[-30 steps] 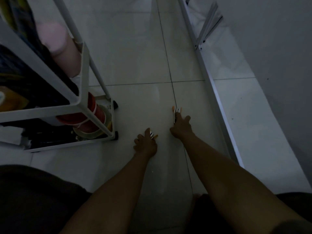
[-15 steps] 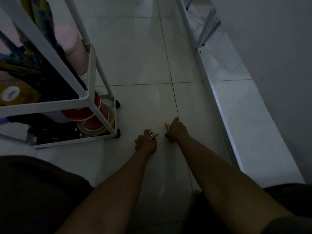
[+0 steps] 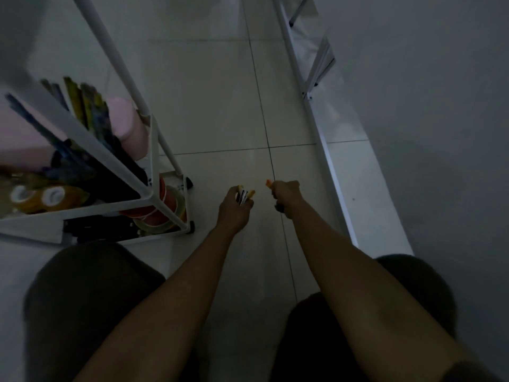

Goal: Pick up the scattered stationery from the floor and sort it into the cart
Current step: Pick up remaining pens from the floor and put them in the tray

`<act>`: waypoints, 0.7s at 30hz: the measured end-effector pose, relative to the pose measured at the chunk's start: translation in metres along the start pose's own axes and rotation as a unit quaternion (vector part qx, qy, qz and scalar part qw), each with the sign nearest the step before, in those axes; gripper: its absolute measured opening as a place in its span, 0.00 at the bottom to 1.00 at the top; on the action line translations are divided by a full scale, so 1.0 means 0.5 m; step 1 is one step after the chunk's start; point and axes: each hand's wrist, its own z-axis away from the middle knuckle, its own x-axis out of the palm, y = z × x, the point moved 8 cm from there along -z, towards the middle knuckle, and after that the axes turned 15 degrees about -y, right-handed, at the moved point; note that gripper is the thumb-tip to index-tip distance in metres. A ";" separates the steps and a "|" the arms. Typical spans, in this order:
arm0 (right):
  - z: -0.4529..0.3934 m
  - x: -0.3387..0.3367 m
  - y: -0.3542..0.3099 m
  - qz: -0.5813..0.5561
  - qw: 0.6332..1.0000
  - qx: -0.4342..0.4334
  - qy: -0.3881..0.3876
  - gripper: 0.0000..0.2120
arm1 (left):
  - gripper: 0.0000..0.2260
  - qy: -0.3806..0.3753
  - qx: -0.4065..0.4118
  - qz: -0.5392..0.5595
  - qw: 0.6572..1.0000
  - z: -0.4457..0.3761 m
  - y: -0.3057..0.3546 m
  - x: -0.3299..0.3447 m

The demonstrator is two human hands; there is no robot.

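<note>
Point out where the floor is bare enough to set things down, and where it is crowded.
Bare tile runs ahead of both hands, between the white cart and the white frame rail along the wall. Crowded: the cart's shelves, packed with pens and tape rolls. The left hand and right hand each grip small stationery, so neither is free.
</note>
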 end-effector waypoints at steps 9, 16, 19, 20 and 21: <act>0.378 -0.007 -0.198 -0.099 0.994 -0.044 -0.029 0.14 | 0.18 -0.017 0.006 0.049 0.999 0.273 0.340 -0.052; 0.699 -0.037 -0.409 -0.132 0.990 -0.052 -0.021 0.18 | 0.17 -0.026 0.015 0.080 0.996 0.509 0.638 -0.123; 0.822 -0.035 -0.507 -0.133 0.989 -0.066 -0.027 0.19 | 0.18 -0.013 0.016 0.079 0.997 0.597 0.754 -0.173; 0.859 -0.033 -0.539 -0.131 0.988 -0.072 -0.028 0.20 | 0.19 -0.009 0.020 0.075 0.997 0.624 0.790 -0.190; 0.894 -0.030 -0.572 -0.130 0.988 -0.082 -0.030 0.20 | 0.19 -0.007 0.028 0.072 0.997 0.649 0.826 -0.206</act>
